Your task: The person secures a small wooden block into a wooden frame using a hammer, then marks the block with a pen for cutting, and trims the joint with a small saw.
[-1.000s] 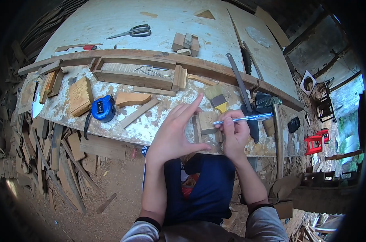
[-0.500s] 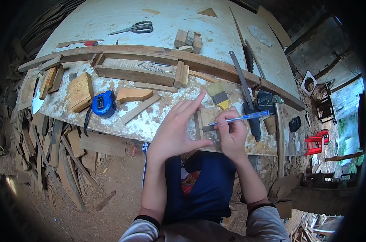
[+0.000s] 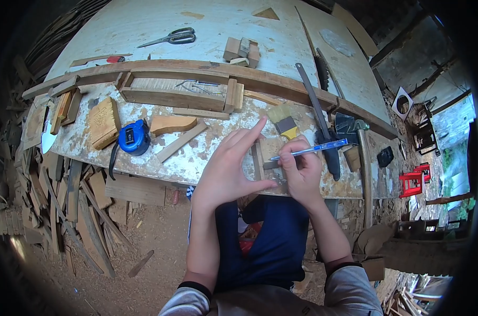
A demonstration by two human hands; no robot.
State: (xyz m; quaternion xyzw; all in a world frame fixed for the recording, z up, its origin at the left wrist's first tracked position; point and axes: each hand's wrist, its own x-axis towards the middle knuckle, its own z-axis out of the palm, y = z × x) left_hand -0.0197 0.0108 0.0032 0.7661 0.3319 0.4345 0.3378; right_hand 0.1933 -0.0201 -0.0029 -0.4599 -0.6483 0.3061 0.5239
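My right hand (image 3: 304,171) pinches a blue pen (image 3: 320,147), its tip down at a small wooden block (image 3: 271,147) on the bench edge. My left hand (image 3: 229,171) is spread, thumb and forefinger stretched wide apart around the near side of that block. A thin wooden strip (image 3: 258,160) lies along the block's left side, with a short dark piece (image 3: 271,165) beside it below the pen tip. Whether my left fingers press on the strip is partly hidden. Just beyond the block lies a paintbrush (image 3: 286,126) with a yellow handle.
A blue tape measure (image 3: 134,138), a curved wooden piece (image 3: 173,124) and a wooden stick (image 3: 182,142) lie to the left. Behind runs a long wooden beam (image 3: 160,67) with a tray (image 3: 170,97). At right are a long dark tool (image 3: 319,113) and a hammer (image 3: 365,158). Scissors (image 3: 176,36) lie farther back.
The pen tip has shifted slightly left and its back end has dropped a little, as my right hand turned. My left hand keeps about the same spread. The camera view has moved slightly.
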